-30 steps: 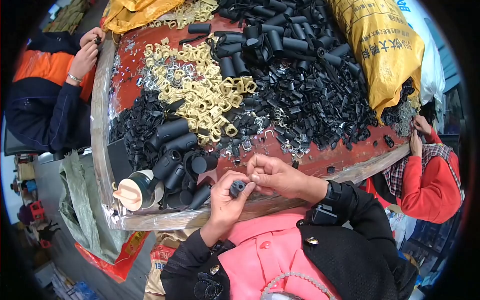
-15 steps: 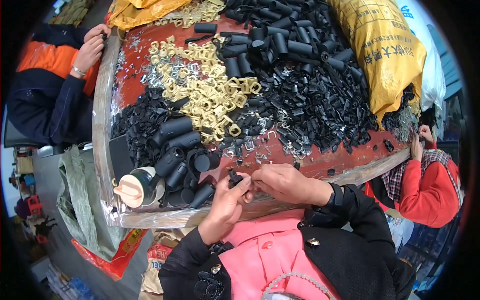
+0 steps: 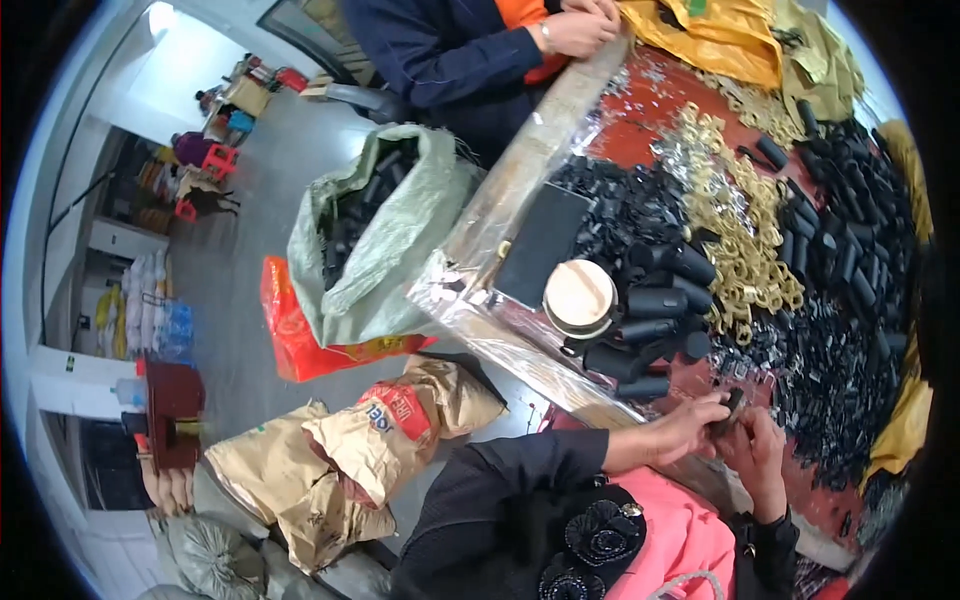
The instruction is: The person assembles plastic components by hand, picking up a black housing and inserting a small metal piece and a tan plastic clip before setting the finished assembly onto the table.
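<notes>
Between the fingertips of my left hand (image 3: pixel 680 432) is a small black plastic part (image 3: pixel 734 401), held over the near edge of the table. My right hand (image 3: pixel 758 448) is closed close beside it, its fingertips bunched below the part. What those fingers pinch is hidden. Just beyond my hands lie black cylinders (image 3: pixel 655 302) with straps. Further off are a heap of cream-coloured square rings (image 3: pixel 745 265) and a spread of small black pieces (image 3: pixel 830 400) mixed with metal bits.
A jar with a cream lid (image 3: pixel 580 297) stands near the table corner, by a flat black box (image 3: pixel 545 245). The wooden table rim (image 3: pixel 500 345) is wrapped in film. An open woven sack (image 3: pixel 400 250) and paper sacks (image 3: pixel 370 430) stand on the floor. A co-worker's hands (image 3: pixel 585 28) are across the table.
The view has swung left, so the table and my hands appear further right and more floor shows. My hands stay together, with a black part still in the left fingers.
</notes>
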Demonstrator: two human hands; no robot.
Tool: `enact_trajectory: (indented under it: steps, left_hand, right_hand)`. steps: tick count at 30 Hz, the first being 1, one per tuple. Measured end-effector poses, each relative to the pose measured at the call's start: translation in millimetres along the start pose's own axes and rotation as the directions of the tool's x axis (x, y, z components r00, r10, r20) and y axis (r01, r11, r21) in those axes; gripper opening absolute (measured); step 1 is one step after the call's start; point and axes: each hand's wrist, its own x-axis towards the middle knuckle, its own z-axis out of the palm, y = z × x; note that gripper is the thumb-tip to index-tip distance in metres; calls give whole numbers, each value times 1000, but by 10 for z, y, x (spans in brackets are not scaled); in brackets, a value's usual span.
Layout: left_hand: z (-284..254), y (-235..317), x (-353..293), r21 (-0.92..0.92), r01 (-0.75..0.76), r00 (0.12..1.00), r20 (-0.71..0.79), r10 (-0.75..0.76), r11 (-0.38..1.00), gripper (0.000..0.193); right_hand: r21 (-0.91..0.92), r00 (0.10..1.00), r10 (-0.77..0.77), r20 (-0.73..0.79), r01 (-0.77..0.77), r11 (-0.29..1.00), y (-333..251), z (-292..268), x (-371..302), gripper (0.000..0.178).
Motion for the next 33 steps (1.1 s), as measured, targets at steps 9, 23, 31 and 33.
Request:
enact_trajectory:
  steps: [9,23,31,33]
  left_hand:
    - [-221,154,-141,175,-41,999,-17,44,984,35]
    - [-45,107,-138,537,-27,999,39,7,843,32]
    - [-168,81,-11,474,-22,995,96,-27,880,31]
    - [-200,54,7,303,40,998,31,-52,952,31]
  right_hand:
    - [186,999,10,37,-17,982,-24,-8,135,9]
    - [-122,989,-139,42,143,982,50,55,24,14]
    - [-153,998,-50,28,54,987,111,81,59,13]
    - [-181,999,-48,8,49,982,154,119,73,13]
